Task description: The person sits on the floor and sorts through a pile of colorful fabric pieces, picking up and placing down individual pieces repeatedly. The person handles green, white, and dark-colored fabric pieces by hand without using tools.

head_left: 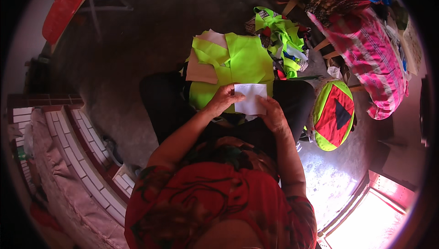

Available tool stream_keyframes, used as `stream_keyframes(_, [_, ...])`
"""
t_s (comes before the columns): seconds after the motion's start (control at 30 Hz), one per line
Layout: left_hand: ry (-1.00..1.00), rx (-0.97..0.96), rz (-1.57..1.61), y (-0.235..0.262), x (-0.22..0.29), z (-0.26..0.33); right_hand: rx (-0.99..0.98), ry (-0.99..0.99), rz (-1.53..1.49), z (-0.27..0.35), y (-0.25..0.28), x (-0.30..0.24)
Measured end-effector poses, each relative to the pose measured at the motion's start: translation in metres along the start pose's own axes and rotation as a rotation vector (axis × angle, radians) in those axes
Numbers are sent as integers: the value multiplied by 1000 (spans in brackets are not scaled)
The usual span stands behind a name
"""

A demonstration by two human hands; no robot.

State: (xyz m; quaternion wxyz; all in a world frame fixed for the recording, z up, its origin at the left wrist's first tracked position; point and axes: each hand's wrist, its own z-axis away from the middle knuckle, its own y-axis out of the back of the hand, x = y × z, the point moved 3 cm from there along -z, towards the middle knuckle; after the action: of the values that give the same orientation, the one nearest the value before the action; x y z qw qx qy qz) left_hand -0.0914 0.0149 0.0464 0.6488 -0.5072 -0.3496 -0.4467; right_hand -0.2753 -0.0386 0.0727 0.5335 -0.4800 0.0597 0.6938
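Observation:
I sit with a stack of neon yellow-green fabric pieces [238,64] across my lap. Both hands hold one small white rectangular piece of cloth [250,97] above the stack's near edge. My left hand [224,99] pinches its left side and my right hand [273,114] grips its lower right corner. A pale pink fabric piece [201,70] lies on the left part of the stack.
A heap of green, blue and white scraps [283,39] lies beyond my knees. To the right rests a round neon, red and black cushion-like piece [334,114], with a pink striped bundle [372,61] behind it. A tiled ledge [77,157] runs at left; a red plastic chair [64,7] stands far left.

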Motion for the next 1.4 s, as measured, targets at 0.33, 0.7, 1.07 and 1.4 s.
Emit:
stream_keyframes(0.33, [-145, 350, -164, 81, 5, -11, -95, 30, -64, 1, 1, -3])
stream_keyframes(0.7, [-202, 635, -276, 129, 6, -4, -100, 37, -62, -1, 3, -2])
stream_keyframes(1.07, [-33, 852, -752, 137, 17, 10, -94, 46, -47, -2, 3, -1])
stream_keyframes(1.4, [-572, 720, -1404, 69, 36, 1, -66, 69, -30, 2, 5, 0])
